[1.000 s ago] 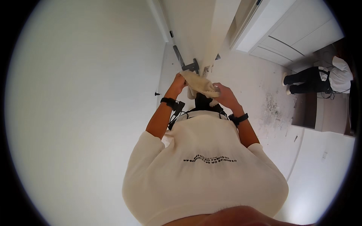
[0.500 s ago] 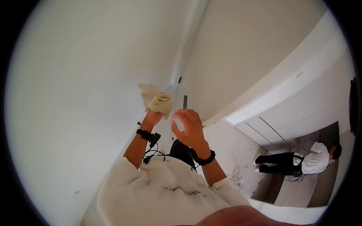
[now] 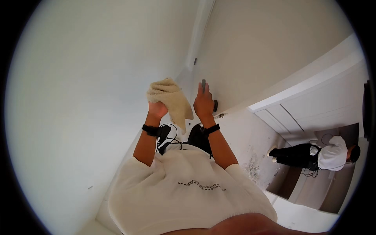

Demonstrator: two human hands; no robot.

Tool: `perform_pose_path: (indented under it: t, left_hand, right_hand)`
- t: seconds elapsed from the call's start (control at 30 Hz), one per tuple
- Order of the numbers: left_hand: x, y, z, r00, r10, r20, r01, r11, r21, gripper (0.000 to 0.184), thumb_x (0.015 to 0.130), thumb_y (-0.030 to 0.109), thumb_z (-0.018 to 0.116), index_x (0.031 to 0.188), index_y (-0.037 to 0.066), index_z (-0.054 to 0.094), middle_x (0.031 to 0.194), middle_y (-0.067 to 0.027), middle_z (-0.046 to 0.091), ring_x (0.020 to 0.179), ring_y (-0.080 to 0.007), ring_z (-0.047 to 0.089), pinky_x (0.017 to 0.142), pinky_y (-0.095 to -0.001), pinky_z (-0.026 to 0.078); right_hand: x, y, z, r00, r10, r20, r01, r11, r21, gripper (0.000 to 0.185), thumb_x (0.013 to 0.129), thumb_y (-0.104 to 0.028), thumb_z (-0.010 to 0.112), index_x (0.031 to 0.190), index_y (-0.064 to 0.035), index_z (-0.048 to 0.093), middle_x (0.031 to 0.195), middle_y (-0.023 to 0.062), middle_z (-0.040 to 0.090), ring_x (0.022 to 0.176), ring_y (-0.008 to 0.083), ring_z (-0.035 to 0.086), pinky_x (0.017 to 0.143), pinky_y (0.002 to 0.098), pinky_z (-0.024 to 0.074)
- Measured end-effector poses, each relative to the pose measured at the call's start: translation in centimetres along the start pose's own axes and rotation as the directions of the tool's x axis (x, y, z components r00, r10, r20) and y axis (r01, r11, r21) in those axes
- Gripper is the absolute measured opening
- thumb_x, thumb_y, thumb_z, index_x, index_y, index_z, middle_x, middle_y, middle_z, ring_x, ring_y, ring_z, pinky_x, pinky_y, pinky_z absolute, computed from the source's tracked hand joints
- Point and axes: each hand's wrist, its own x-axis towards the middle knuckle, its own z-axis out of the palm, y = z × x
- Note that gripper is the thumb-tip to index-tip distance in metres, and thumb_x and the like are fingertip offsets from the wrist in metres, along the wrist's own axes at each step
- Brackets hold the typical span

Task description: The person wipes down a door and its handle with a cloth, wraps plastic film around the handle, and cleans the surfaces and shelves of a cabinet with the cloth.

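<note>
The white wall (image 3: 82,98) fills the left of the frame, the pale door (image 3: 270,47) the upper right; near the centre hangs the beige cloth (image 3: 172,97), held in the left hand (image 3: 157,109), and beside it the right hand (image 3: 204,105) is curled around the grey handle (image 3: 203,83)

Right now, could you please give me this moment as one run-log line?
left hand: holding beige cloth | right hand: on door handle | co-worker: off to the right
</note>
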Motion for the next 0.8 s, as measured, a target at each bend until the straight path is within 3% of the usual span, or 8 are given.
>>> perform_pose_path:
  t: [0.1, 0.33, 0.43, 0.6, 0.67, 0.7, 0.77, 0.8]
  left_hand:
    - [0.4, -0.7, 2.0, 1.0, -0.014, -0.001, 0.014, 0.988, 0.157, 0.055, 0.098, 0.046, 0.049, 0.134, 0.005, 0.048, 0.134, -0.0122, 0.055, 0.12, -0.0249, 0.057, 0.102, -0.0423, 0.048]
    - [0.8, 0.3, 1.6, 0.994, 0.097, -0.041, -0.066, 0.877, 0.476, 0.056, 0.097, 0.044, 0.054, 0.139, 0.008, 0.048, 0.129, -0.0097, 0.055, 0.114, -0.025, 0.058, 0.097, -0.042, 0.051]
    - [1.1, 1.1, 0.8, 0.997, -0.066, -0.048, 0.079, 0.915, 0.397, 0.05, 0.097, 0.042, 0.054, 0.137, 0.014, 0.048, 0.121, -0.0079, 0.054, 0.108, -0.0235, 0.058, 0.094, -0.0392, 0.051]
    - [1.3, 0.1, -6.5, 0.973, 0.153, 0.171, -0.202, 0.218, 0.955, 0.053, 0.097, 0.044, 0.056, 0.141, 0.023, 0.037, 0.107, -0.0035, 0.05, 0.095, -0.0179, 0.055, 0.086, -0.0308, 0.05]
    - [0.7, -1.0, -4.6, 0.977, 0.185, 0.106, -0.159, 0.301, 0.94, 0.057, 0.096, 0.044, 0.057, 0.144, 0.024, 0.033, 0.104, -0.0021, 0.048, 0.092, -0.0149, 0.053, 0.084, -0.0286, 0.05]
    - [0.4, -1.1, -3.4, 0.981, 0.192, 0.005, -0.103, 0.501, 0.86, 0.058, 0.096, 0.044, 0.057, 0.144, 0.024, 0.033, 0.103, -0.0013, 0.048, 0.091, -0.0131, 0.053, 0.083, -0.028, 0.05]
    - [0.1, 0.0, -3.8, 0.975, 0.218, -0.044, -0.089, 0.562, 0.823, 0.059, 0.097, 0.045, 0.057, 0.145, 0.024, 0.032, 0.102, 0.0002, 0.048, 0.088, -0.0102, 0.052, 0.079, -0.0274, 0.05]
    - [0.4, -0.3, -4.8, 0.969, 0.246, 0.007, -0.121, 0.452, 0.884, 0.059, 0.097, 0.046, 0.057, 0.146, 0.024, 0.031, 0.101, 0.0009, 0.048, 0.086, -0.0091, 0.052, 0.077, -0.0273, 0.051]
  right_hand:
    - [0.0, 0.1, -1.6, 0.987, 0.069, 0.143, -0.067, 0.998, -0.019, 0.067, 0.081, -0.002, 0.059, 0.145, -0.0095, 0.039, 0.146, 0.0191, 0.042, 0.086, 0.0319, 0.069, 0.064, 0.041, 0.058]
    - [-1.3, 3.6, 0.4, 0.998, -0.044, 0.05, 0.051, 0.986, -0.16, 0.067, 0.081, -0.003, 0.059, 0.143, -0.0215, 0.044, 0.148, 0.018, 0.044, 0.075, 0.0257, 0.07, 0.057, 0.0361, 0.0562]
    - [-2.3, 4.9, 1.8, 0.996, -0.091, 0.027, 0.094, 0.974, -0.205, 0.061, 0.082, -0.004, 0.06, 0.139, -0.022, 0.05, 0.143, 0.0161, 0.05, 0.071, 0.0217, 0.069, 0.054, 0.0337, 0.0554]
    - [-2.1, 8.2, 2.0, 0.995, -0.09, -0.038, 0.084, 0.987, -0.138, 0.048, 0.086, -0.007, 0.057, 0.132, -0.0204, 0.055, 0.141, 0.0089, 0.053, 0.07, 0.0225, 0.069, 0.054, 0.0345, 0.0546]
    - [-1.7, 10.8, 2.6, 0.993, -0.119, -0.024, 0.111, 0.972, -0.209, 0.033, 0.093, -0.011, 0.054, 0.125, -0.0167, 0.055, 0.136, 0.0078, 0.057, 0.072, 0.0251, 0.071, 0.057, 0.0365, 0.0557]
    - [-1.5, 12.0, 2.6, 0.993, -0.11, -0.035, 0.1, 0.971, -0.215, 0.029, 0.095, -0.013, 0.054, 0.124, -0.0159, 0.055, 0.127, 0.0073, 0.061, 0.07, 0.0252, 0.07, 0.056, 0.0366, 0.0549]
    - [-0.6, 16.1, 2.0, 0.997, -0.063, 0.039, 0.069, 0.984, -0.164, 0.04, 0.095, -0.012, 0.055, 0.134, -0.0157, 0.049, 0.109, 0.0107, 0.062, 0.068, 0.0298, 0.067, 0.058, 0.0415, 0.0545]
    - [-0.3, 17.7, 1.1, 0.991, -0.033, 0.126, 0.059, 0.977, -0.206, 0.047, 0.095, -0.013, 0.055, 0.141, -0.0164, 0.044, 0.108, 0.013, 0.061, 0.076, 0.0316, 0.067, 0.063, 0.0423, 0.0549]
